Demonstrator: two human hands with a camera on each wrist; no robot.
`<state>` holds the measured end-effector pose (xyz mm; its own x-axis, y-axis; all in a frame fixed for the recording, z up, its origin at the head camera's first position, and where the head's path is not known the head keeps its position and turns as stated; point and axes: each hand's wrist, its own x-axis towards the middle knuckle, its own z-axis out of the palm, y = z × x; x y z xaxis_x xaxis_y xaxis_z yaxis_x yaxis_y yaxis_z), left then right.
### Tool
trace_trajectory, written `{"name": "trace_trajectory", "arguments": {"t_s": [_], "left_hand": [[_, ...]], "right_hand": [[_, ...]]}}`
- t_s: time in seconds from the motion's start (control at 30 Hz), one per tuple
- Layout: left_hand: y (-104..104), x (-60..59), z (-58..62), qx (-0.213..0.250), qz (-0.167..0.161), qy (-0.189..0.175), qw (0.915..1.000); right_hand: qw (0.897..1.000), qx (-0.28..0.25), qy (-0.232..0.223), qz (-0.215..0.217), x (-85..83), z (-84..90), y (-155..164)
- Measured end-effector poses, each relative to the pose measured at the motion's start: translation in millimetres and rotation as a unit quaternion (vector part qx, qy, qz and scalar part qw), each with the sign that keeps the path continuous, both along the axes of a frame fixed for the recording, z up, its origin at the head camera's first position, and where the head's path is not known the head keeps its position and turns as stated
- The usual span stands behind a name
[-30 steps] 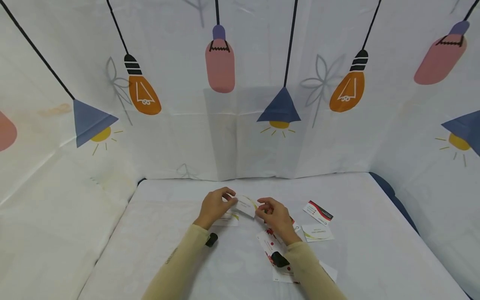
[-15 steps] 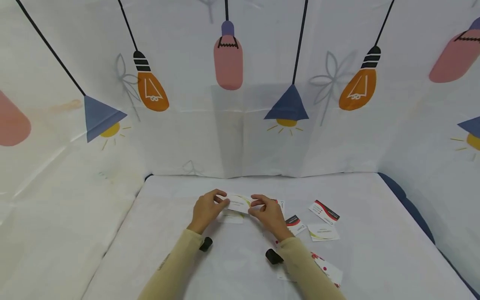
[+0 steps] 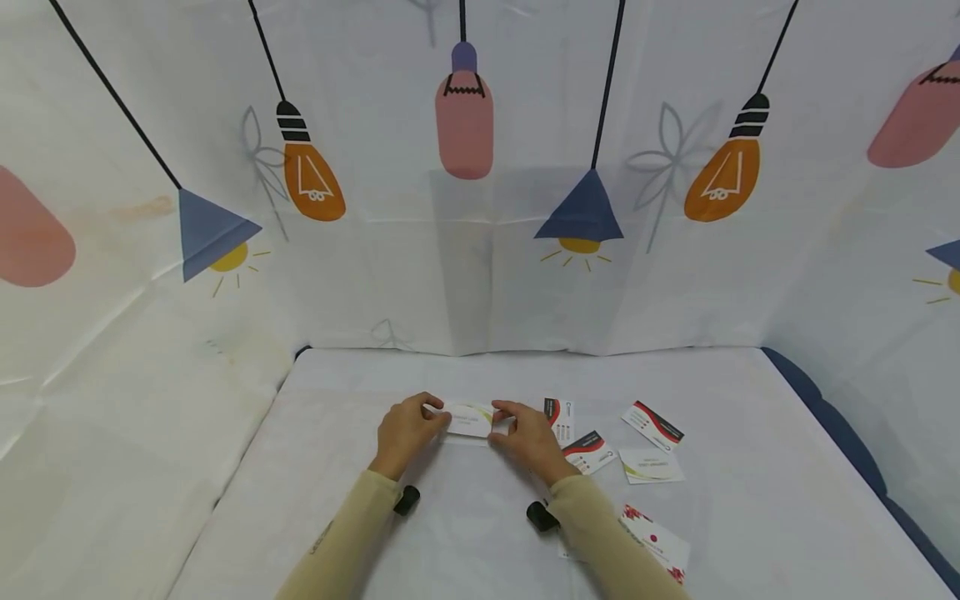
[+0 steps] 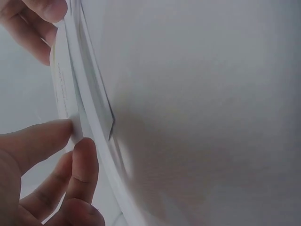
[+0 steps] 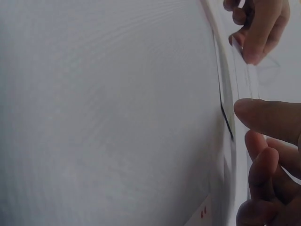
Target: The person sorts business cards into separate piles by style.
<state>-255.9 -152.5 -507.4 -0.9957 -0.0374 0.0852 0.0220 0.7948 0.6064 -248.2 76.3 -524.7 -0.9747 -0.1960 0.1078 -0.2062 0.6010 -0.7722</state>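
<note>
Between my two hands is a white business card (image 3: pixel 470 419) with a yellow-green curve, slightly raised over another white card (image 3: pixel 465 441) on the table. My left hand (image 3: pixel 407 434) pinches its left end between thumb and fingers; the left wrist view shows this card (image 4: pixel 65 89) nearly edge-on. At the right end, my right hand (image 3: pixel 527 438) holds it between thumb and fingertips. In the right wrist view, the lower card (image 5: pixel 227 123) lies just beneath the held one, mostly hidden.
Right of my hands lie red-and-black cards (image 3: pixel 559 419), a second yellow-green card (image 3: pixel 651 466) and a white card with red flowers (image 3: pixel 656 540). Part of a card is hidden under the right forearm. A printed sheet (image 3: pixel 360 275) walls in the white table (image 3: pixel 750 467).
Both hands have moved left and slightly nearer with the card, bringing it from a tilt to level above the lower card. The head view has shifted slightly left.
</note>
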Motion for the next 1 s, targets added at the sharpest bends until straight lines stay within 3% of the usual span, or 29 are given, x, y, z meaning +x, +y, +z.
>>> {"name": "trace_trajectory", "arguments": {"t_s": [0.33,0.63,1.0], "left_hand": [[2.6,6.6,-1.7,-0.019,0.015,-0.007,0.9997],[3.2,6.8,-4.4,-0.034,0.015,-0.024,0.999],[7.2,7.5,-3.4,-0.047,0.021,-0.035,0.9981]], "right_hand": [[0.997,0.062,0.034,0.022,1.1,-6.0,0.5],[0.995,0.063,0.045,0.066,3.0,-1.7,2.8],[0.995,0.054,0.025,0.083,0.8,-3.0,6.0]]}}
